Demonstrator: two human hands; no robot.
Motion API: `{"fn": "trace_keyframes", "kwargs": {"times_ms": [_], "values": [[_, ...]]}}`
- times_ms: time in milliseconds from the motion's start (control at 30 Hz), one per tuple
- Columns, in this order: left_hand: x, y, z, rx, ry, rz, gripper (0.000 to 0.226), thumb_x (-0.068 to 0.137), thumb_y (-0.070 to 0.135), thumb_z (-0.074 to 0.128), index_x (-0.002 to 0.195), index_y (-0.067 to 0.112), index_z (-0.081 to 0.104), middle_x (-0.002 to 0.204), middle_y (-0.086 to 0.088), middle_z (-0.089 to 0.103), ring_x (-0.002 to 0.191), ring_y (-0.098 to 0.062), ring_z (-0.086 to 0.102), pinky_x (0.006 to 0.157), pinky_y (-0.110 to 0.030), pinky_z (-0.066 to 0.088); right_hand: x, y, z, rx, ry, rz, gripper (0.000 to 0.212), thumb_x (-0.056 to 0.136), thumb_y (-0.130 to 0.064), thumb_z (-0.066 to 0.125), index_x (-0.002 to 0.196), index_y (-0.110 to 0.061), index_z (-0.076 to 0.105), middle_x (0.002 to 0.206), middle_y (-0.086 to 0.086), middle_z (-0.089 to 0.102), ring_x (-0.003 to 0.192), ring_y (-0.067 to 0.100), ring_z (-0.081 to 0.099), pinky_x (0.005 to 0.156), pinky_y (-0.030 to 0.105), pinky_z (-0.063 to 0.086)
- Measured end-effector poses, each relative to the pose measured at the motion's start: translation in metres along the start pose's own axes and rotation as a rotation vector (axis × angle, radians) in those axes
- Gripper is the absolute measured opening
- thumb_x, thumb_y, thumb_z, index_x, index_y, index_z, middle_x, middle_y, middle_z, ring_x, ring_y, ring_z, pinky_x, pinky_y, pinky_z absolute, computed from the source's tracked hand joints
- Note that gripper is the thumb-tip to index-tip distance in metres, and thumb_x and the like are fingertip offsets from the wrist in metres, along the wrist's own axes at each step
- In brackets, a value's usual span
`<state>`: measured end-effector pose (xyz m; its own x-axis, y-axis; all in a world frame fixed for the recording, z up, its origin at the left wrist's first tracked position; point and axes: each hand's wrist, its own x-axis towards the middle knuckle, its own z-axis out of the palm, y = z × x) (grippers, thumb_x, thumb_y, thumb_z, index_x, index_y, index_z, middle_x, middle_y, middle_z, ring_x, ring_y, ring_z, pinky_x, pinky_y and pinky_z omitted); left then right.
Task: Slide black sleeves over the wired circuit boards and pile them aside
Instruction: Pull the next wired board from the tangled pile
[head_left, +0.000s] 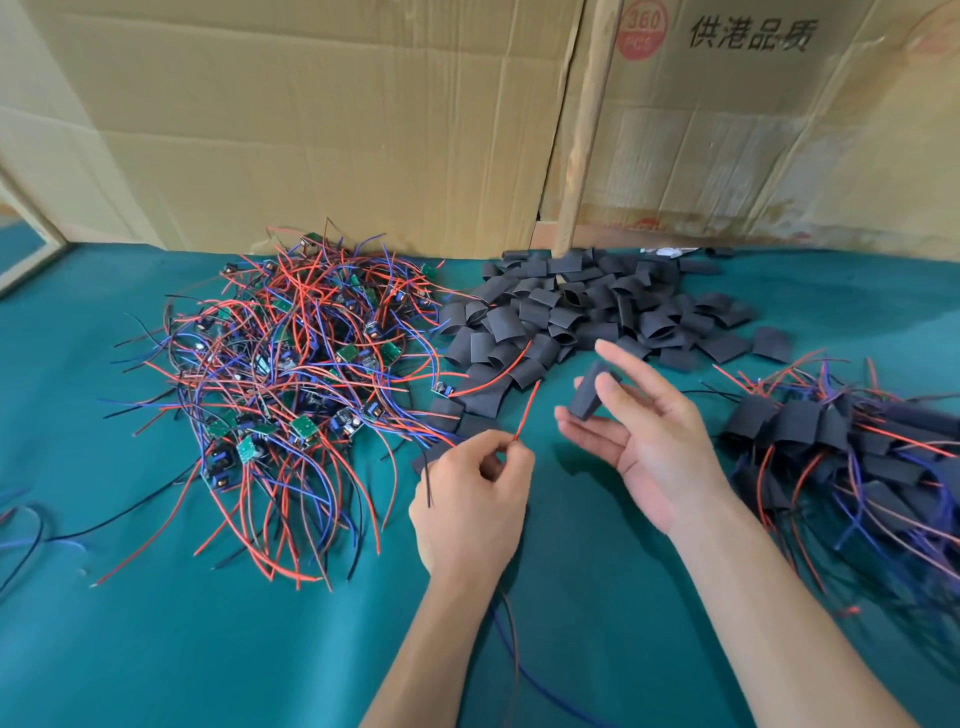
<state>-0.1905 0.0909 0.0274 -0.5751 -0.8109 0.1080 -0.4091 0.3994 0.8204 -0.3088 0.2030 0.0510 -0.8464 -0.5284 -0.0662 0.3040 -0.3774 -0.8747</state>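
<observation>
My left hand (470, 501) is curled, with thumb and fingertips pinching a red wire (527, 410) near its lower end; the wire rises up and to the right from my fingers, its tip free near the edge of the loose sleeves. A black wire (427, 480) runs down past the left side of that hand, and blue and dark wires trail out below my wrist toward me. I cannot see the board those wires belong to.

My right hand (641, 439) is palm up, fingers spread and mostly straight, with one black sleeve (592, 389) pinched between thumb and index finger. The sleeve stands tilted, clear of the cloth, just right of the red wire's tip and not touching it.

On the green cloth (156, 649), a tangled heap of boards (291, 374) with red, blue and black wires lies to the left. The pile of empty sleeves (587, 306) sits behind my hands, against the cardboard (311, 130). At the right edge lies the finished pile (852, 457): sleeved boards with wires sticking out, well apart from the bare heap.
</observation>
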Motion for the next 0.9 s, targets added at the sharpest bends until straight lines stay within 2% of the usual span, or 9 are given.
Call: {"fn": "trace_keyframes", "kwargs": {"times_ms": [100, 267, 400, 500, 567, 733, 833, 900], "values": [[0.000, 0.001, -0.001, 0.011, -0.027, 0.004, 0.025, 0.075, 0.053, 0.046, 0.089, 0.043, 0.064, 0.070, 0.011, 0.060, 0.072, -0.020, 0.057, 0.062, -0.024, 0.042, -0.002, 0.005, 0.006, -0.043, 0.068, -0.089, 0.015, 0.090, -0.016, 0.073, 0.104, -0.022, 0.077, 0.099, 0.012, 0.071, 0.104, 0.041, 0.071, 0.085, 0.041, 0.062], [-0.001, 0.000, 0.000, 0.035, -0.035, 0.028, 0.026, 0.075, 0.052, 0.046, 0.091, 0.042, 0.064, 0.071, 0.008, 0.059, 0.073, -0.022, 0.056, 0.058, -0.022, 0.040, -0.004, 0.006, 0.015, -0.095, 0.199, -0.290, 0.014, 0.091, -0.010, 0.077, 0.094, -0.024, 0.075, 0.094, 0.005, 0.076, 0.094, 0.021, 0.070, 0.083, 0.031, 0.059], [0.000, 0.000, 0.000, 0.028, -0.039, 0.028, 0.025, 0.074, 0.055, 0.046, 0.089, 0.049, 0.064, 0.071, 0.015, 0.062, 0.073, -0.018, 0.059, 0.059, -0.020, 0.040, -0.008, 0.007, 0.020, -0.298, 0.169, -0.438, 0.014, 0.083, -0.019, 0.079, 0.094, -0.025, 0.072, 0.092, 0.002, 0.076, 0.082, 0.014, 0.070, 0.082, 0.032, 0.059], [0.000, 0.000, -0.001, 0.028, -0.043, 0.034, 0.024, 0.074, 0.055, 0.046, 0.090, 0.051, 0.064, 0.071, 0.014, 0.061, 0.073, -0.018, 0.059, 0.060, -0.021, 0.041, -0.009, 0.015, 0.019, -0.474, 0.104, -0.462, 0.017, 0.085, -0.012, 0.080, 0.096, -0.020, 0.069, 0.090, -0.002, 0.078, 0.079, 0.013, 0.071, 0.079, 0.023, 0.055], [0.000, 0.000, -0.001, 0.034, -0.038, 0.043, 0.025, 0.075, 0.055, 0.046, 0.090, 0.047, 0.064, 0.071, 0.011, 0.059, 0.074, -0.021, 0.058, 0.061, -0.023, 0.043, -0.009, 0.019, 0.019, -0.545, 0.082, -0.449, 0.017, 0.087, -0.008, 0.080, 0.097, -0.017, 0.069, 0.090, -0.003, 0.078, 0.080, 0.013, 0.074, 0.079, 0.022, 0.056], [0.000, -0.002, 0.000, 0.042, -0.024, 0.057, 0.029, 0.076, 0.053, 0.045, 0.092, 0.037, 0.064, 0.073, 0.003, 0.058, 0.076, -0.025, 0.056, 0.063, -0.024, 0.047, -0.002, 0.015, 0.013, -0.392, 0.279, -0.436, 0.019, 0.080, -0.025, 0.079, 0.097, -0.021, 0.070, 0.095, 0.000, 0.080, 0.085, 0.015, 0.076, 0.082, 0.032, 0.059], [-0.001, -0.002, 0.000, 0.052, -0.017, 0.070, 0.030, 0.076, 0.053, 0.045, 0.091, 0.035, 0.063, 0.073, 0.003, 0.057, 0.077, -0.025, 0.055, 0.065, -0.026, 0.048, -0.002, 0.014, 0.010, -0.411, 0.297, -0.434, 0.022, 0.078, -0.036, 0.078, 0.095, -0.027, 0.069, 0.096, 0.003, 0.079, 0.088, 0.022, 0.077, 0.088, 0.045, 0.061], [-0.001, -0.003, 0.001, 0.063, -0.008, 0.089, 0.029, 0.076, 0.053, 0.045, 0.088, 0.033, 0.062, 0.073, 0.003, 0.057, 0.076, -0.024, 0.054, 0.065, -0.026, 0.048, -0.003, 0.019, 0.013, -0.470, 0.292, -0.440, 0.020, 0.078, -0.040, 0.077, 0.094, -0.031, 0.068, 0.094, 0.001, 0.079, 0.087, 0.021, 0.077, 0.086, 0.043, 0.061]]}}
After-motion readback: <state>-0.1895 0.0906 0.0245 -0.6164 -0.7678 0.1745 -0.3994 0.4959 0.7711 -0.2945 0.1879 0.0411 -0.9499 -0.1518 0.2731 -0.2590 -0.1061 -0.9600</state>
